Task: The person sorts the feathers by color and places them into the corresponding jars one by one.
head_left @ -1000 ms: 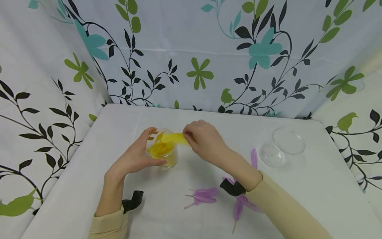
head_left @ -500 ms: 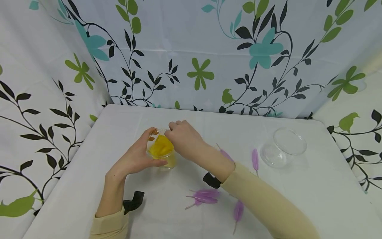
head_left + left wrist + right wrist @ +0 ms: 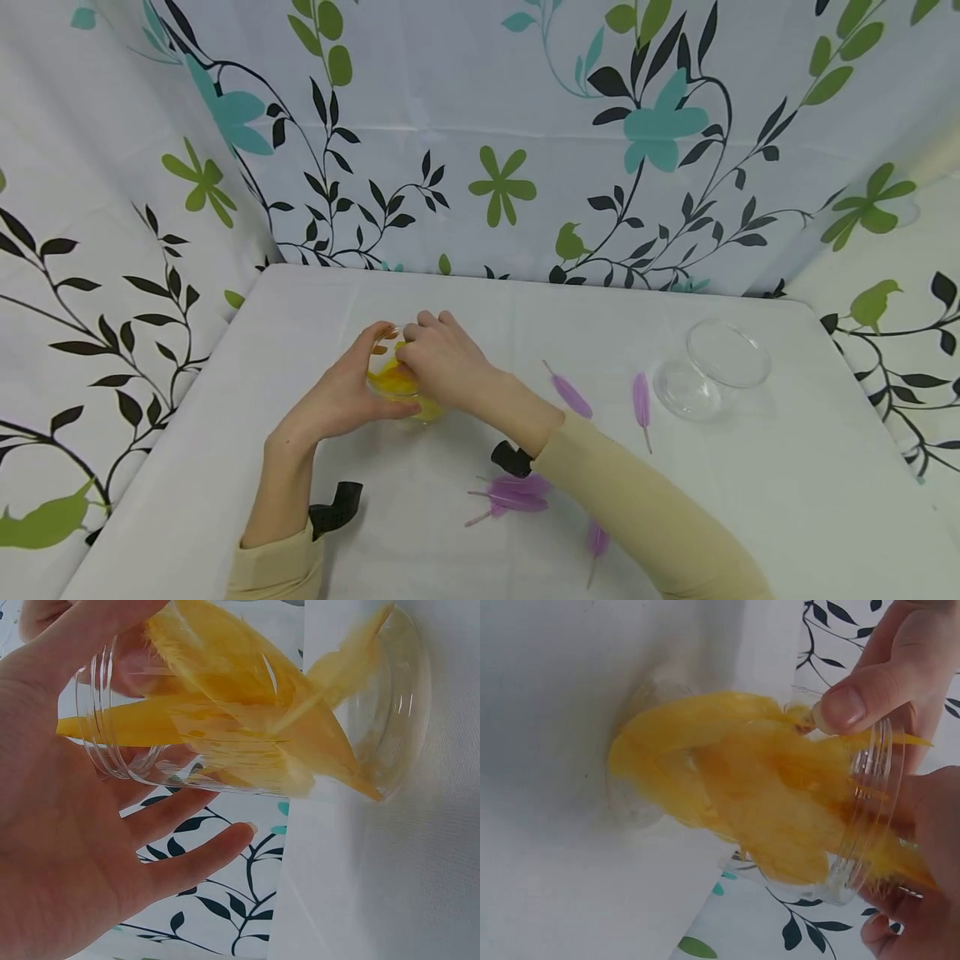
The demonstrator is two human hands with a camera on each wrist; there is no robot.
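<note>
A clear jar [image 3: 429, 412] with a threaded mouth stands on the table, packed with yellow feathers [image 3: 393, 378]. My left hand [image 3: 341, 387] grips the jar near its mouth, thumb on the near side and other fingers around the far side. At that mouth is my right hand [image 3: 447, 360], fingers curled and partly inside, pinching a yellow feather, as far as the view shows. Through the glass in the right wrist view, yellow feathers [image 3: 720, 776] lie bent and overlapping. One feather tip [image 3: 71, 727] sticks out past the rim in the left wrist view.
Several purple feathers lie on the white table: a small bunch [image 3: 517, 493] in front, one feather [image 3: 572, 395] and another [image 3: 641, 400] right of centre. A second clear jar [image 3: 686, 390] stands at the right. Patterned curtains [image 3: 420, 133] border the table's back and sides.
My right hand has moved left to the jar, carrying a yellow feather into its mouth, and its fingers have gone deeper. My left hand has stayed around the jar.
</note>
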